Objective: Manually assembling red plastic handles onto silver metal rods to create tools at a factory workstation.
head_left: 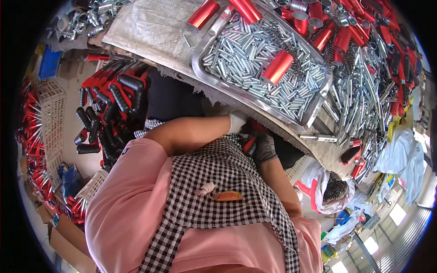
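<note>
Close against my apron, just below the bench edge, my right hand (265,146) in a dark grey glove is closed around a red tool with a black grip (249,144). Much of that tool is hidden by the hand and the bench edge. My left hand (237,122), in a pale glove, reaches across to the far end of the same tool. Its fingers are out of sight, so its hold cannot be made out. Above both hands, a metal tray (196,68) on the bench holds many short silver pins (246,45), with a red tube (277,67) lying on them.
More red tubes (203,15), springs and silver rods (353,100) crowd the bench to the right. At left are red tools with black grips (109,100) in a pile and a white plastic crate (52,123). A white bag (337,193) hangs at right.
</note>
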`<state>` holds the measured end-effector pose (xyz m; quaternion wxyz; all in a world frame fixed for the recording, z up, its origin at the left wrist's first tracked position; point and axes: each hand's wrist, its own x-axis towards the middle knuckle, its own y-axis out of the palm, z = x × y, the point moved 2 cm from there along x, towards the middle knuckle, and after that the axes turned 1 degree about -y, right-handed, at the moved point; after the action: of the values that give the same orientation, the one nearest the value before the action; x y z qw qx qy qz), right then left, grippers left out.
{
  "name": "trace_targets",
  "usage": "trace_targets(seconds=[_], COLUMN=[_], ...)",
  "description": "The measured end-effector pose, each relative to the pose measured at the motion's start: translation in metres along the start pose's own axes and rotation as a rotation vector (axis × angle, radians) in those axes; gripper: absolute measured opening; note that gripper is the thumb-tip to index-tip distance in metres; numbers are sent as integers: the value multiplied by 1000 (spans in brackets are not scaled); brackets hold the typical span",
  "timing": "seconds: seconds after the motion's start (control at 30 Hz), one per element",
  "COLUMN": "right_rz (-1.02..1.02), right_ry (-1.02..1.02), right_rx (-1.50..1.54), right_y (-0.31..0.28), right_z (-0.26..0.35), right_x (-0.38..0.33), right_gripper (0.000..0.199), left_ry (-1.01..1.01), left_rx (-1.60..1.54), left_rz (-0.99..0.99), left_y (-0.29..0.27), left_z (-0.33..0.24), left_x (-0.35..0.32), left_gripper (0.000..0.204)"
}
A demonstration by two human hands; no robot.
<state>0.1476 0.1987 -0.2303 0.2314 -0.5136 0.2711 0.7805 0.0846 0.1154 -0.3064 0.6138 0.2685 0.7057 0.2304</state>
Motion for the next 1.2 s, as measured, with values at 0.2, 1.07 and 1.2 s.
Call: trace_targets(seconds=[0.2,1.07,1.2], right_rz=[151,-124,-19], right_ry=[148,-203,-28], right_rx=[542,-660,-593], right_y=[-19,86,109], right_z=[-15,120,85], right_x=[58,-28,-46], right_gripper=[44,54,54], left_ry=[17,135,221], left_rx=[162,1033,1068], left_rz=[104,456,379], left_y=[-3,46,24], left_z=[-12,-55,-51], left_x=[-11,-63,-100], left_gripper=[36,47,48])
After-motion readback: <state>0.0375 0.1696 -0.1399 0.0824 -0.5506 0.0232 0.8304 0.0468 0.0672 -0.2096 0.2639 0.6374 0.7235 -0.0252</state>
